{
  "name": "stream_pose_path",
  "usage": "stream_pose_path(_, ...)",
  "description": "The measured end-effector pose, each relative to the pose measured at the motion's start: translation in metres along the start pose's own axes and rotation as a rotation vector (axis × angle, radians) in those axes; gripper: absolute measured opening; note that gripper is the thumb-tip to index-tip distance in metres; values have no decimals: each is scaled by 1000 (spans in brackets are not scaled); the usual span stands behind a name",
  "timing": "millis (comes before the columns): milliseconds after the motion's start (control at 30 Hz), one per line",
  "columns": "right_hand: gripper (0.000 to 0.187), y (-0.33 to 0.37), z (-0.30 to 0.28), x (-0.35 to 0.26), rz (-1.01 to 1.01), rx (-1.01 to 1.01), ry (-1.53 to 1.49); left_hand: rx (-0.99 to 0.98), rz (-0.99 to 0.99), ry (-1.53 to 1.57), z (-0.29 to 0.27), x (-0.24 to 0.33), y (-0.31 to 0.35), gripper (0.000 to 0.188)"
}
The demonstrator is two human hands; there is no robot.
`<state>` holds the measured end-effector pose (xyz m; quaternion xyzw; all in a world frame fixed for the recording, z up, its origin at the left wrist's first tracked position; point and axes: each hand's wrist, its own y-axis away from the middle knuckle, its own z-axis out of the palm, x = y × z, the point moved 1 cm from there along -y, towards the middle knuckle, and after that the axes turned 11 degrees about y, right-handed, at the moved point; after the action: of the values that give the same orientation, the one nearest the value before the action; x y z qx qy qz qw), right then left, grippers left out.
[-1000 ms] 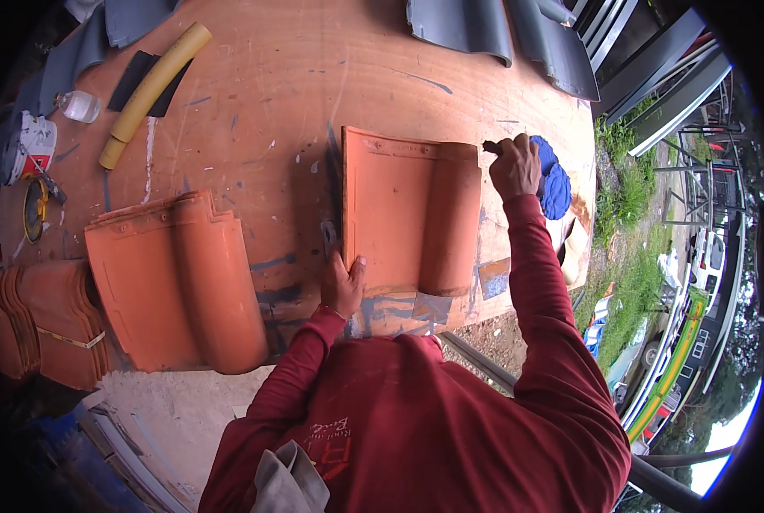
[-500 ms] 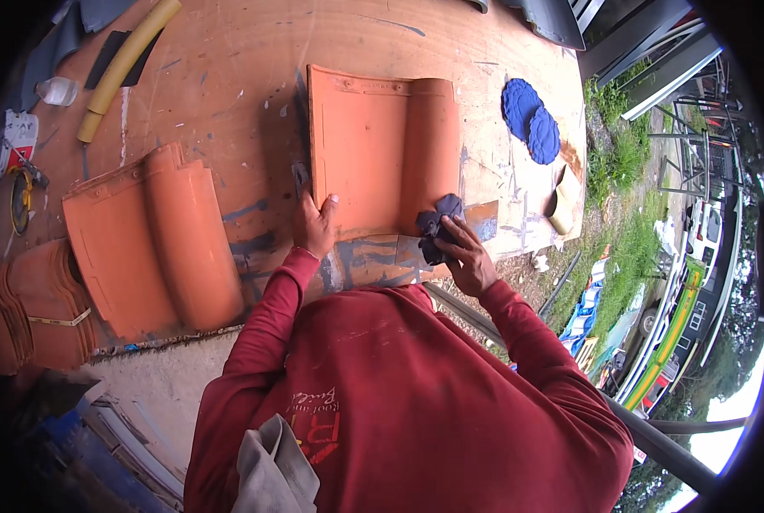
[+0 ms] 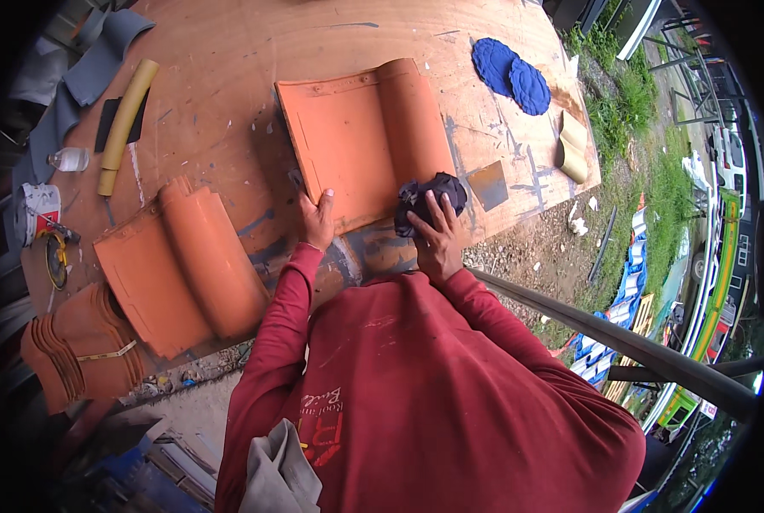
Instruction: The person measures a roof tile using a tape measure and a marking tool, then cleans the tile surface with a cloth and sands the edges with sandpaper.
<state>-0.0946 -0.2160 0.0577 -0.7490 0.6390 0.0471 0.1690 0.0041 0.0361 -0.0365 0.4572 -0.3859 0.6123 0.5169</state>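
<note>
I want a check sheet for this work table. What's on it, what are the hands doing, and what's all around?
Surface: wooden board table, paint-stained and scuffed.
Job's things: orange roof tile lying flat; dark rag on its near edge.
Clutter: second orange tile, stack of tiles tied with a band, yellow tube, small clear bottle, two blue round pads, grey tiles at the far left.
Grips: left hand flat on the tile's near edge; right hand pressing on the rag.
Cables: nothing seen.
Surroundings: outdoors; grass and gravel at right, a metal rail nearby.
</note>
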Motion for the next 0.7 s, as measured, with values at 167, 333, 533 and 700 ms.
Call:
stream_pose_path(167,34,41,-37,9,160,-339,-376,-64,-82,39,0,14,1,51)
stream_pose_path(333,36,7,-64,41,497,514,-189,-132,-151,-64,-10,13,-6,60)
stream_pose_path(533,60,-1,33,-12,160,223,72,-24,-84,-290,-7,18,-6,55)
stream_pose_path(700,47,29,34,-27,-103,-33,-143,-143,-216,-300,-11,37,0,59)
